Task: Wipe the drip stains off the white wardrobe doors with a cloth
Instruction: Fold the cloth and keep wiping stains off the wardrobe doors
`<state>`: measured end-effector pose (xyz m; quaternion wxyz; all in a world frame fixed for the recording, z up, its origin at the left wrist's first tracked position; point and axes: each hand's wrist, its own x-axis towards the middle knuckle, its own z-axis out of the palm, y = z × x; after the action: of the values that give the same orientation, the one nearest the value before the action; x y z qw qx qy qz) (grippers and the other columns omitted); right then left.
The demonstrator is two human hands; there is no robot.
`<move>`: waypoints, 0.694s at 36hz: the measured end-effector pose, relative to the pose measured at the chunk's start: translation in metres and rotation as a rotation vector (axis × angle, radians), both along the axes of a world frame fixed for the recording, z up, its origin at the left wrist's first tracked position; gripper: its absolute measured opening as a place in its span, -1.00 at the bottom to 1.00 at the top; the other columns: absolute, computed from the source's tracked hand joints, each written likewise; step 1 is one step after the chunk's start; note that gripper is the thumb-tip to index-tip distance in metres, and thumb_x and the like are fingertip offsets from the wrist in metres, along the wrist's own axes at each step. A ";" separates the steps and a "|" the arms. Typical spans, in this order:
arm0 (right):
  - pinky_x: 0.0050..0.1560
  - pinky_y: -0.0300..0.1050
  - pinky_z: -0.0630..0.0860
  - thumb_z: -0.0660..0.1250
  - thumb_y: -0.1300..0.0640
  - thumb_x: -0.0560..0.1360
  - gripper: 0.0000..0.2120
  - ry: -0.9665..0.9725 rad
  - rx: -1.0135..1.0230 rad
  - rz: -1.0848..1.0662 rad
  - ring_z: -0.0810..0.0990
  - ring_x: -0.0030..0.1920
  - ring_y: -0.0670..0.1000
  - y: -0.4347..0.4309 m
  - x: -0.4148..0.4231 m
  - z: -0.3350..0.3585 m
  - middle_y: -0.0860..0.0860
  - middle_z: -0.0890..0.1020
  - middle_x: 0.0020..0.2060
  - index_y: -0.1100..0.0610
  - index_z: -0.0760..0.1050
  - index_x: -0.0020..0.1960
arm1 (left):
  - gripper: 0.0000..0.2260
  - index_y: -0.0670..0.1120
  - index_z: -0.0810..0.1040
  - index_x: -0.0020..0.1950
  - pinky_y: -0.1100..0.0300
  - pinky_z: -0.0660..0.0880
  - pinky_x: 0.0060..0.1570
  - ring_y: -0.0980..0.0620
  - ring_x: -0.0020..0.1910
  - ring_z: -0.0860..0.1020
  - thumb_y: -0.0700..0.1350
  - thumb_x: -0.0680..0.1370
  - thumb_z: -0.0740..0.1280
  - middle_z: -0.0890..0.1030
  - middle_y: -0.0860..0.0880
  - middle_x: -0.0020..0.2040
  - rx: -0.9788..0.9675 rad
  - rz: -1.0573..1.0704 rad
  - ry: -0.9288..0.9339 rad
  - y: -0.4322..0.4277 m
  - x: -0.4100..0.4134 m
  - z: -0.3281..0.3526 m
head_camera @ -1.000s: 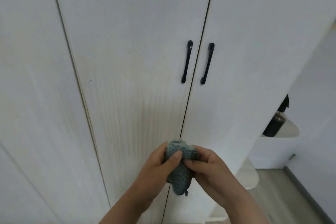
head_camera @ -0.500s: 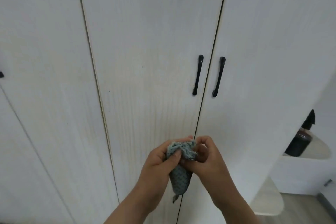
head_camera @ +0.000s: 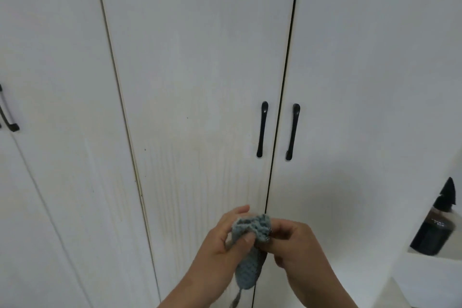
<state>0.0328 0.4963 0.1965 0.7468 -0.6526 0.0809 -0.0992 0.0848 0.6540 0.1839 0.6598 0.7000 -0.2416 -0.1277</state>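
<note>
Two hands (head_camera: 220, 245) gripping cloth (head_camera: 250, 252), long axis vertical, hanging down

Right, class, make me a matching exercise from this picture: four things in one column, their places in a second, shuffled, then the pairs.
1 cloth
2 dark bottle
3 black handles
4 drip stains

A on the shelf at right
B either side of the door gap
C gripped by left hand and right hand
D streaking the middle door

Pairs: 1-C, 2-A, 3-B, 4-D.
</note>
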 end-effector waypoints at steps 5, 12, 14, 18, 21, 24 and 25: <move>-0.61 -0.25 0.32 0.49 0.36 0.29 -0.87 0.078 0.218 0.047 0.44 -0.36 0.05 -0.016 0.015 0.006 0.27 0.58 -0.20 0.26 0.56 -0.22 | -0.65 0.18 0.58 0.19 0.16 0.63 -0.04 0.15 0.02 0.67 -0.17 0.51 0.51 0.72 0.15 0.02 0.237 0.075 -0.151 -0.003 0.010 0.001; -0.54 -0.08 0.59 0.34 0.27 0.60 -0.89 0.163 0.318 0.036 0.74 -0.19 0.20 0.013 0.028 0.013 0.15 0.74 -0.16 0.26 0.55 0.11 | -0.42 0.41 0.26 0.30 0.10 0.65 0.01 0.16 -0.09 0.70 0.00 0.45 0.46 0.73 0.12 -0.04 0.416 0.050 -0.221 -0.002 0.021 0.001; -0.58 -0.15 0.52 0.33 0.26 0.61 -0.90 0.138 0.300 0.007 0.72 -0.31 0.09 0.021 0.031 0.016 0.11 0.73 -0.24 0.26 0.54 0.10 | -0.42 0.36 0.24 0.35 0.09 0.65 0.04 0.15 -0.08 0.70 0.03 0.44 0.44 0.73 0.08 -0.02 0.417 0.032 -0.215 0.001 0.026 0.006; -0.33 -0.06 0.60 0.32 0.23 0.62 -0.89 0.089 0.138 -0.077 0.72 -0.31 -0.01 0.027 0.039 0.022 0.04 0.74 -0.23 0.24 0.53 0.11 | -0.45 0.27 0.27 0.42 0.24 0.61 -0.05 0.16 -0.09 0.67 0.09 0.49 0.43 0.71 0.07 -0.01 0.438 -0.022 -0.316 0.010 0.042 0.017; -0.25 0.00 0.63 0.31 0.20 0.63 -0.93 0.052 0.089 -0.177 0.74 -0.21 0.02 0.028 0.044 0.028 0.01 0.75 -0.19 0.18 0.55 0.07 | -0.51 0.27 0.31 0.43 0.39 0.48 -0.14 0.22 -0.01 0.63 0.07 0.57 0.43 0.67 0.16 0.04 0.429 -0.067 -0.434 0.020 0.054 0.020; -0.34 -0.04 0.62 0.34 0.18 0.62 -0.94 0.047 0.090 -0.270 0.71 -0.14 0.12 0.036 0.055 0.036 0.03 0.74 -0.19 0.17 0.55 0.01 | -0.57 0.41 0.28 0.41 0.49 0.39 0.04 0.39 0.16 0.50 0.21 0.59 0.34 0.56 0.32 0.22 0.510 -0.074 -0.620 0.037 0.070 0.018; -0.37 -0.06 0.61 0.35 0.18 0.61 -0.94 0.038 0.101 -0.303 0.69 -0.14 0.13 0.038 0.059 0.038 0.06 0.74 -0.18 0.17 0.55 -0.01 | -0.58 0.44 0.26 0.43 0.53 0.34 0.11 0.45 0.18 0.44 0.24 0.61 0.30 0.49 0.39 0.26 0.545 -0.073 -0.682 0.043 0.075 0.016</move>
<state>0.0917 0.5343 0.2341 0.7535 -0.5963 0.1975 -0.1943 0.1601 0.6973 0.1997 0.3285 0.8416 -0.4277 0.0287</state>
